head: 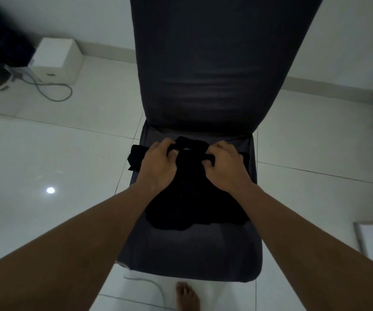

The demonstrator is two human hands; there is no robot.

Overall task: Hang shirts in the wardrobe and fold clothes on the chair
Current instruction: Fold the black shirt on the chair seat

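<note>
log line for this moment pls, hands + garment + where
stage: folding | left hand: gripping black garment | right hand: gripping same garment | garment: on chair seat | wardrobe: not in view

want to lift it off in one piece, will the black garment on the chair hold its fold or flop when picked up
Probably flops: the black garment lies limp and rumpled on the chair seat. Likely light, since the left hand and right hand bunch its top edge easily. Supporting it underneath should help.

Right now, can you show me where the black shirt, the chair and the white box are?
black shirt (192, 198): head view, on its middle, between the wrists.
chair (203, 254): head view, on the bare front of the seat.
white box (56, 56): head view, on its top face.
</note>
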